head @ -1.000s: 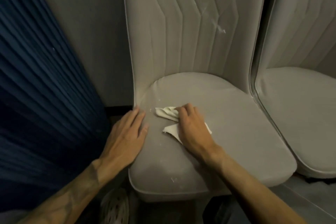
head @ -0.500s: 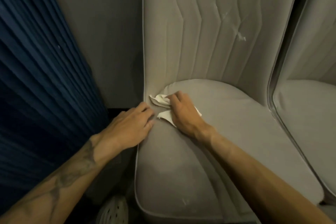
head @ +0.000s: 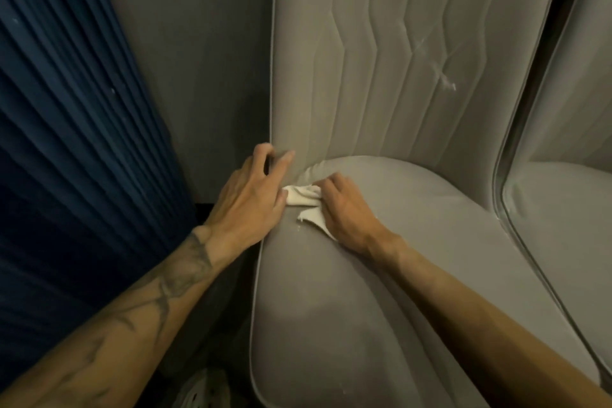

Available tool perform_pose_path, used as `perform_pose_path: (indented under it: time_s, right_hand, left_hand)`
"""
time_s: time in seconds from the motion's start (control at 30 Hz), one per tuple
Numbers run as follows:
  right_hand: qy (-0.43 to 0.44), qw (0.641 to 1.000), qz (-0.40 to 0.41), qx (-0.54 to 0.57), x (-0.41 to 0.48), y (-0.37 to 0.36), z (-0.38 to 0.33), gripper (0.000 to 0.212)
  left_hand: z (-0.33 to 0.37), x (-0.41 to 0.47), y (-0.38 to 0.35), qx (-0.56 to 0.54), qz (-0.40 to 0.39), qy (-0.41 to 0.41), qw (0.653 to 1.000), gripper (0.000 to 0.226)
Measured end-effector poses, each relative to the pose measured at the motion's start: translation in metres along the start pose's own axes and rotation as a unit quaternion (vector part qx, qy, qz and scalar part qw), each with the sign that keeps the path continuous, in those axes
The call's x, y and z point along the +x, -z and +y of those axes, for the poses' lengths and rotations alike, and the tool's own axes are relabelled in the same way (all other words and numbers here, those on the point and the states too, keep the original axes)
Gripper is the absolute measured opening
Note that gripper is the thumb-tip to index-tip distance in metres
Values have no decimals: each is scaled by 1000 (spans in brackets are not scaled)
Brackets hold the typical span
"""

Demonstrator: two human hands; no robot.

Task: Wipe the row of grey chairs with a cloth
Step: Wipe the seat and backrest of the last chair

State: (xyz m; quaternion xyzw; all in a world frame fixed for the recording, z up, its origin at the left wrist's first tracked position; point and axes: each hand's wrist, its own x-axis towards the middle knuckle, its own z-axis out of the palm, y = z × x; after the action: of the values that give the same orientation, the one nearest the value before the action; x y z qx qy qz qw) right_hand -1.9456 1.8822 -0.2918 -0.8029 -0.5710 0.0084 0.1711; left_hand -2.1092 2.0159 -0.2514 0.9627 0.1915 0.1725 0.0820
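A grey padded chair (head: pixel 381 291) with a stitched backrest fills the middle. My right hand (head: pixel 347 212) holds a small white cloth (head: pixel 303 195) bunched under curled fingers and presses it into the seat's back left corner, where seat meets backrest. My left hand (head: pixel 251 199) is at the backrest's lower left edge, with fingers hooked round the piping and one finger on its front. Its thumb side touches the cloth. White scuff marks (head: pixel 447 83) show on the backrest's right part.
A second grey chair (head: pixel 563 225) stands close on the right, separated by a narrow dark gap. Dark blue pleated curtain (head: pixel 66 142) hangs on the left, with a grey wall (head: pixel 198 60) behind. A pale shoe (head: pixel 205 387) is on the floor below.
Both hands moved back along the seat: the right slid the cloth from mid-seat into the rear left corner, and the left went from the seat's edge up to the backrest's edge.
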Motion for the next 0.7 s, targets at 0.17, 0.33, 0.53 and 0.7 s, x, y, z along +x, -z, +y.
perform_pose_path:
  time_s: [0.17,0.33,0.53,0.7]
  right_hand:
    - [-84,996,-2,-13,33,8,-6,92]
    - [69,997,3,22,0,-13,-23,28]
    - [-25,998,-13,-51,36,7,-7,73]
    - [78,997,22,-7,3,-20,-29,35]
  left_hand:
    - [-12,12,1,19,56,-26,998,71]
    - [-21,15,-5,41,47,-43,997,80]
    - [-26,17,-14,23,45,-38,998,90]
    - [-24,19,-17,7,47,-28,999,92]
